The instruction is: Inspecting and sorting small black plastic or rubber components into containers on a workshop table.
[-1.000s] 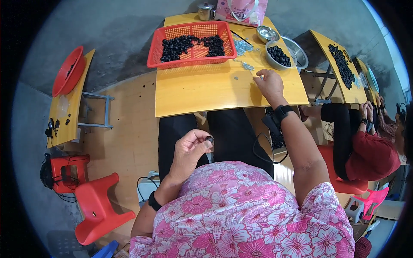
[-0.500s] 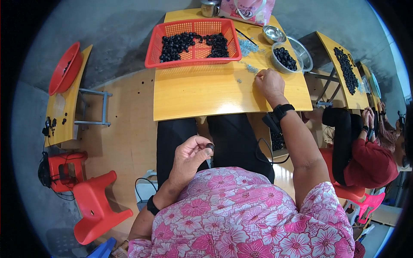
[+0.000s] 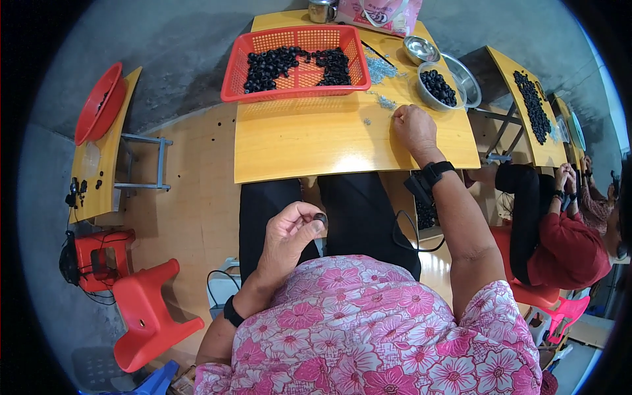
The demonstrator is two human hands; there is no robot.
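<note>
Left hand [image 3: 288, 238]: thumb and forefinger are pinching a small black ring-like piece [image 3: 320, 218] above the lap, short of the table [image 3: 303, 145]. Right hand [image 3: 416, 129]: it is lying knuckles-up on the tabletop, ahead and to the right of the left-hand pinch, fingers curling under; from where I am standing, I cannot tell whether the fingertips are gripping anything. Small clear bits [image 3: 386, 102] are lying just beyond and left of those curled fingers. A clear bowl [image 3: 431, 102] of black pieces is standing just past the right hand, slightly to its right, with a steel bowl [image 3: 421, 50] sitting farther out. A red basket [image 3: 304, 74], also holding black pieces, is resting farther off, beyond and left of the right hand.
</note>
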